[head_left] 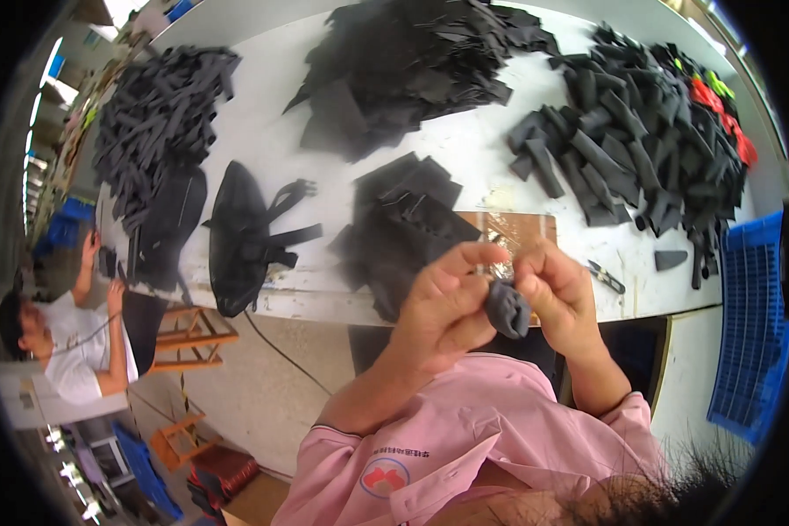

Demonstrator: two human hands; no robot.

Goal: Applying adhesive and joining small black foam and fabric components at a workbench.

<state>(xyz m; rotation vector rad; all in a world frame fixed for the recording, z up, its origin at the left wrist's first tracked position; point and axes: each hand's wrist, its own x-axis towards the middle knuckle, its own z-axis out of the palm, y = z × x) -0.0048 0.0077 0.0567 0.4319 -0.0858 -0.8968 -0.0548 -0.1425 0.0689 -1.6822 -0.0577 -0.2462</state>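
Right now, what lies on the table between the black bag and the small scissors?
In the head view, between the black bag and the scissors lie a stack of flat black pieces and a brown board.

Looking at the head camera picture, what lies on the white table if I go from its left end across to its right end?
Heap of dark strips → black bag-shaped piece with straps → stack of flat black pieces → small snips → pile of folded black strips → blue crate.

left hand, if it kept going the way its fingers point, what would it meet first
The left hand points its fingers right, toward the right hand. First it would likely meet the small dark fabric piece pinched between them, then the right hand.
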